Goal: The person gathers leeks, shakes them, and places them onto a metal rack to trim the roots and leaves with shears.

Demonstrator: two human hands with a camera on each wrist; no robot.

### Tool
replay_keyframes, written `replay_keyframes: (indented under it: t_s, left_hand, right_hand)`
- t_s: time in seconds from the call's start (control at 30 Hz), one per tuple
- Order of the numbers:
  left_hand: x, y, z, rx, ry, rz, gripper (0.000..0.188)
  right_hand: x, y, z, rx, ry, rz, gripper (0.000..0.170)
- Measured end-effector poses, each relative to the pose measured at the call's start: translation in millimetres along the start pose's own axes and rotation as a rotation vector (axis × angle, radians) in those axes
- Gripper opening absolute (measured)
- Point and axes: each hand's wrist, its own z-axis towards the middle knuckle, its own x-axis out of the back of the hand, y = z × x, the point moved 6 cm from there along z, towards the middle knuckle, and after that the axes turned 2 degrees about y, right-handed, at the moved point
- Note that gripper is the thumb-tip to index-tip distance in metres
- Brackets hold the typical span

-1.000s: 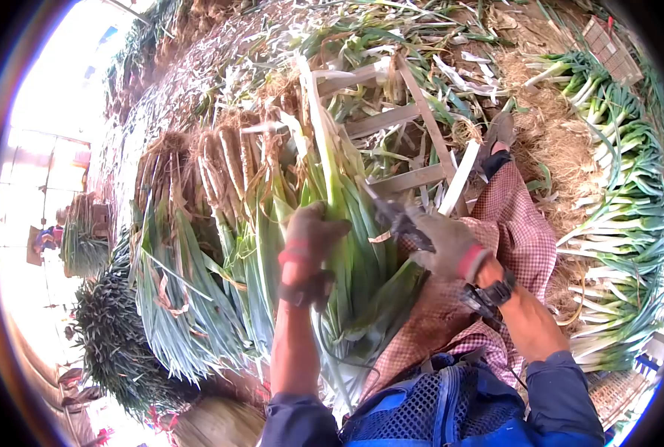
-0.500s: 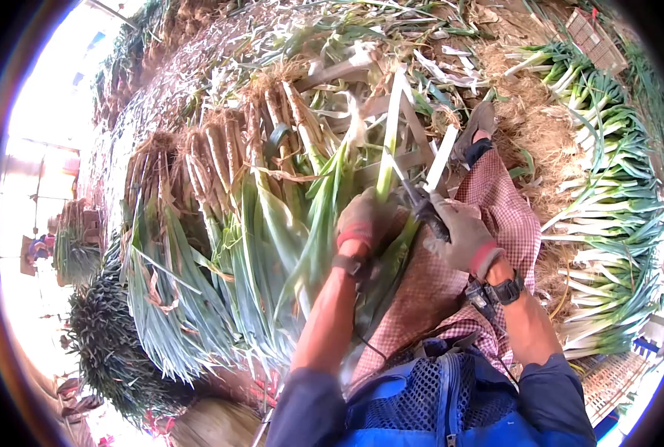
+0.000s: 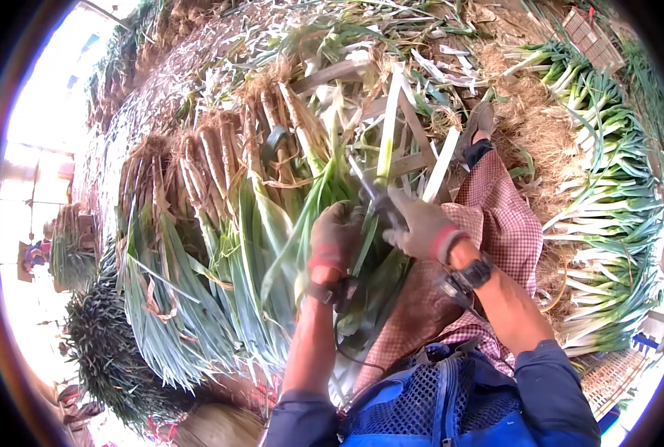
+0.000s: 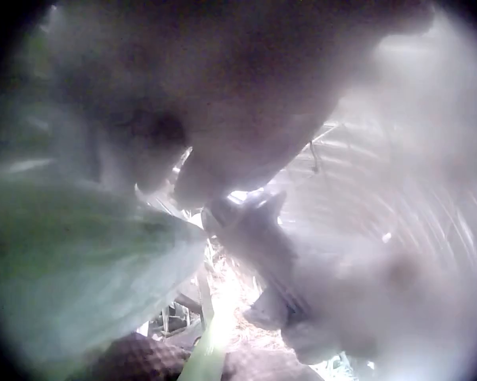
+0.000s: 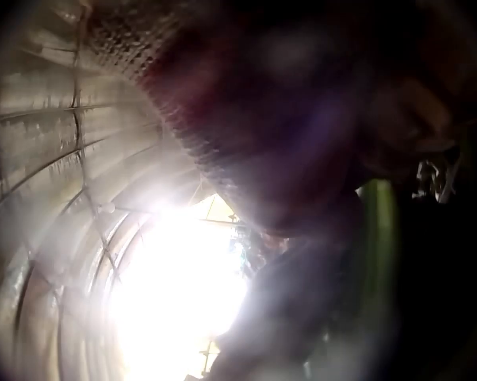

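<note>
Leek (image 3: 332, 177) is standing in my grip: my gloved left hand (image 3: 337, 235) is curling round its green part, the stem blurring above the fist and the leaves hanging toward my wrist. Just right of it, my gloved right hand (image 3: 421, 227) is clasping a knife (image 3: 383, 205) by its dark handle, the blade pointing ahead and leftward; whether the edge is touching the leek, I cannot tell. A watch (image 3: 475, 273) is circling the wrist behind the knife, while a blue mesh garment (image 3: 403, 398) is covering my front, nearer me than both hands. Checked cloth (image 3: 514, 208) is spreading over my legs to the right of the grip.

Immediately beyond the knife, two pale stalks (image 3: 441, 164) are lying near each other. Left of my left fist, untrimmed leeks (image 3: 213, 160) are crowding in a thick row, brown roots facing away. Ahead of both hands, a wooden frame (image 3: 391, 108) is sitting among shed leaves, my shoe (image 3: 479, 123) resting to its right. Well right of the knife, cleaned leeks (image 3: 608, 246) are forming a curving row, white stems pointing toward my grip. Farthest ahead, loose leaves (image 3: 332, 41) are littering the ground.
</note>
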Motion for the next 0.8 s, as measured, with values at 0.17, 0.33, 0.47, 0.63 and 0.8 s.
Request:
replay_keyframes:
  t_s: [0.17,0.33,0.47,0.63,0.8]
  left_hand:
    - [22,27,12,-0.189,0.143,0.162,0.027]
    - [36,37,36,-0.233,0.301,0.524,0.040]
    - [32,35,62,-0.232,0.290,0.708,0.045]
    - [35,39,86,-0.453,0.502,0.862,0.050]
    - [36,8,124,-0.352,0.354,0.923,0.040]
  right_hand:
    - [-1,-1,17,0.098,0.079,-0.086,0.087]
    - [13,-2,33,-0.020,0.110,-0.068,0.086]
    - [9,1,45,0.039,0.100,-0.114,0.087]
    - [-7,3,41,0.142,0.145,-0.192,0.088]
    - [-9,-1,33,0.116,0.060,-0.068,0.088]
